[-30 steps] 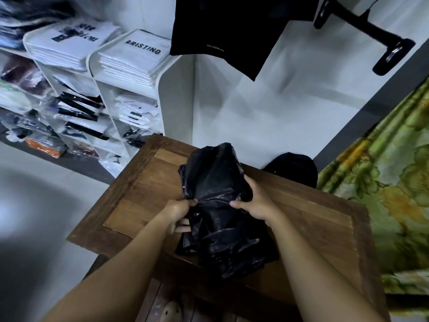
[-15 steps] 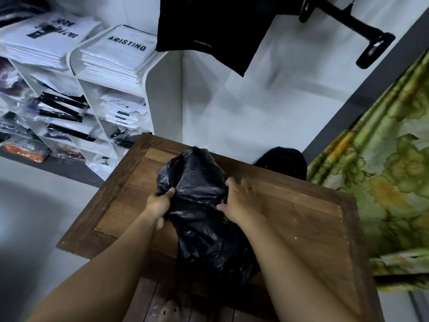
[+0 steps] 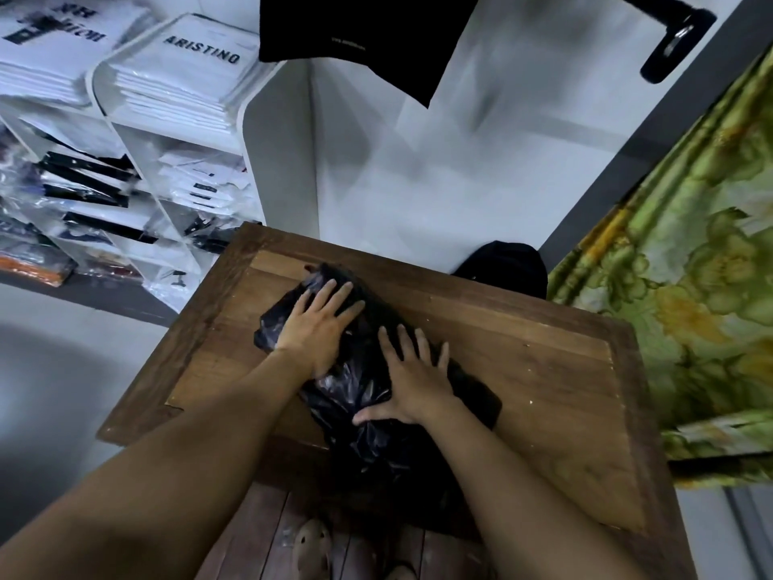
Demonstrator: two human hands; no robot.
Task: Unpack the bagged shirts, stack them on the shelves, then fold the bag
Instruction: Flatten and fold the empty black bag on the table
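Note:
A crumpled black plastic bag (image 3: pixel 359 416) lies flattened on the wooden table (image 3: pixel 543 370), its near end hanging over the table's front edge. My left hand (image 3: pixel 318 324) lies flat on the bag's far part with fingers spread straight. My right hand (image 3: pixel 414 383) presses flat on the bag's middle, thumb stretched out to the left. White shelves (image 3: pixel 251 131) at the upper left carry stacks of bagged white shirts (image 3: pixel 184 73), one printed ARISTINO.
A black garment (image 3: pixel 355 31) hangs above the table's far side, beside a black hanger (image 3: pixel 669 39) on the white wall. A green flowered curtain (image 3: pixel 690 265) hangs at the right. A dark cap (image 3: pixel 506 265) sits behind the table. Footwear (image 3: pixel 311 546) shows on the wooden floor below.
Both hands have let go of the bag's sides and now lie flat on top of it. The bag has gone from bulging and raised to pressed down on the table.

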